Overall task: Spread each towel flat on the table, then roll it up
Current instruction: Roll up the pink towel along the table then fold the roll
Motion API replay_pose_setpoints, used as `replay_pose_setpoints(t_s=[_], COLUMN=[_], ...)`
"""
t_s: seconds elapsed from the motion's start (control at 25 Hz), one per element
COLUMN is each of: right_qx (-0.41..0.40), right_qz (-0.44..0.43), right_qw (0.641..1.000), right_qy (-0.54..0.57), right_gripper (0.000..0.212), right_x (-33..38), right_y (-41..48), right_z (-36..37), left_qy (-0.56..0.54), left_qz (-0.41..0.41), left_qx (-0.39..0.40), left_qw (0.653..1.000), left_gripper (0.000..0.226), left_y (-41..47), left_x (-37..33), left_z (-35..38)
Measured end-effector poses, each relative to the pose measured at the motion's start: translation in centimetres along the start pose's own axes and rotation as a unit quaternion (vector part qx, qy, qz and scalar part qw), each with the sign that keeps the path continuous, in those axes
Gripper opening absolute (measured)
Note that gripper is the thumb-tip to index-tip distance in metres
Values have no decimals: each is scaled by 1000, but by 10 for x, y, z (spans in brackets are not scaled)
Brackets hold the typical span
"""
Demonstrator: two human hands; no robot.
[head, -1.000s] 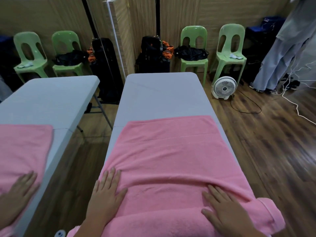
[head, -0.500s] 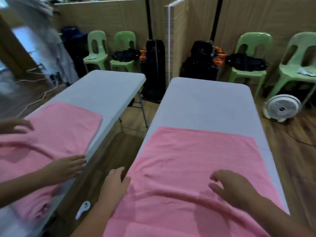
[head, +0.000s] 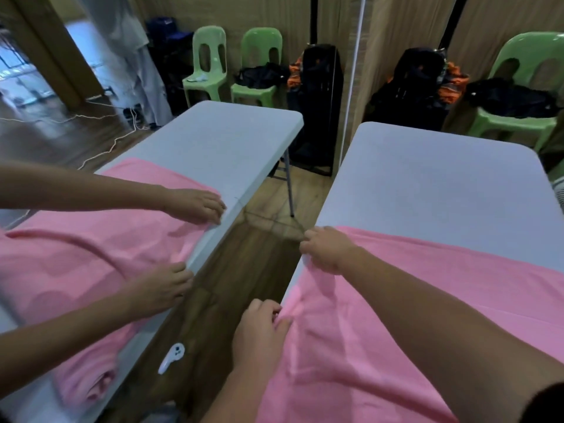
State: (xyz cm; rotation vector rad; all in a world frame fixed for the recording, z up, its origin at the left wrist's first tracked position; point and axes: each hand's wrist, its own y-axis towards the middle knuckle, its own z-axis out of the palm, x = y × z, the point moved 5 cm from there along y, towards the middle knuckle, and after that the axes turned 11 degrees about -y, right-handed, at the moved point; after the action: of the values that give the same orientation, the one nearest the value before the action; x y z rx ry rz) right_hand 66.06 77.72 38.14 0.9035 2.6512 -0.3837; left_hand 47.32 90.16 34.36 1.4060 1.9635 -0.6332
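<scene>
A pink towel (head: 433,306) lies spread over the near part of a grey-white table (head: 427,184). My right hand (head: 328,251) reaches across to the towel's far left corner and pinches it at the table's left edge. Nearer to me, my left hand (head: 259,329) curls its fingers on the towel's left edge, where the cloth bunches into a small fold. A wall mirror on the left repeats the table, towel and both hands, and its reflection shows a rolled end of towel (head: 88,377) at the near edge.
The mirror's edge (head: 351,87) stands left of the table, with a strip of wood floor between. A white handheld device (head: 172,357) lies on the floor. Green chairs (head: 518,117) and black bags (head: 412,87) line the back wall. A fan (head: 560,193) shows at the right edge.
The view has swung left toward the mirror. Both hands left the middle of the towel and moved to its left edge, the right hand taking the far corner.
</scene>
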Motion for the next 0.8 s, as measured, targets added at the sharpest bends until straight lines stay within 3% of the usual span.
replay_pose_setpoints(t_s=[0.12,0.24,0.44,0.56,0.64,0.72,0.8], right_qx=[-85,-176,-53,49,31,35,130], right_qz=[-14,-3,9,42,65,117,177], right_qw=[996,982,996,989,987,978,955], right_qy=[21,64,77,132,145,171,200], right_gripper=[6,7,5,8,13,38,46], right_x=[-10,-13,31,26,9,-12,-30], right_y=[-29,-103,-219,-220,-197,-171,-155], right_z=[-23,-30,16,10,-8,-7,13], left_qy=[-55,-48,27,-19,1,65,121], left_qz=[33,102,182,122,90,50,31], left_qx=[-26,-10,112,79,37,78,116], left_qw=[998,994,976,989,995,994,985], left_gripper=[14,14,18,21,21,36,43], left_y=[-12,-49,-127,-116,-92,-71,-66], left_x=[-19,-43,-40,-38,-41,-43,-51], left_z=[-12,-14,28,18,10,17,25])
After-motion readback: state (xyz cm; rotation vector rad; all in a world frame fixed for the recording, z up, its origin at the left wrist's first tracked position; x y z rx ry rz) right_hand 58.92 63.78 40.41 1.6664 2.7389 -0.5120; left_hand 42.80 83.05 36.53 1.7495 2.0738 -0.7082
